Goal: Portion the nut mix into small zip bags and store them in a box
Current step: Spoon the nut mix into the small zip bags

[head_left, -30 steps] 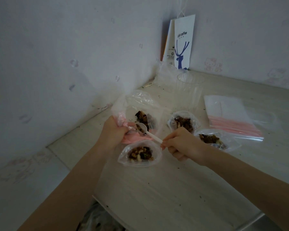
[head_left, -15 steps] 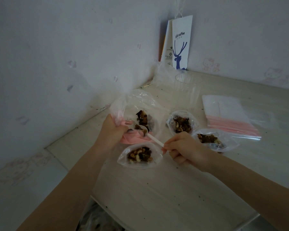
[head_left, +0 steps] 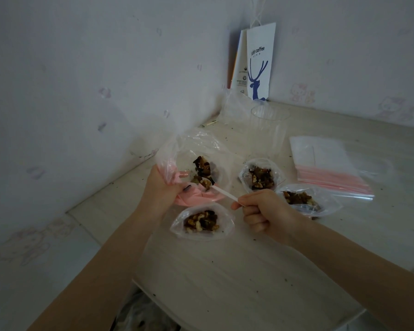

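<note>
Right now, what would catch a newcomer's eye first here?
At the centre, the left hand grips the mouth of a large clear bag while the right hand pinches a white spoon loaded with nut mix. Three small filled bags sit open around them; a deer-printed paper bag stands in the far corner.

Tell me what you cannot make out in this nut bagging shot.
Head view, small print on the white paper bag with blue deer: too small.
Head view, dark clutter below the pale wooden table: cut off by table edge and frame bottom.
Head view, handle end of the white plastic spoon: hidden inside the right hand.
</note>
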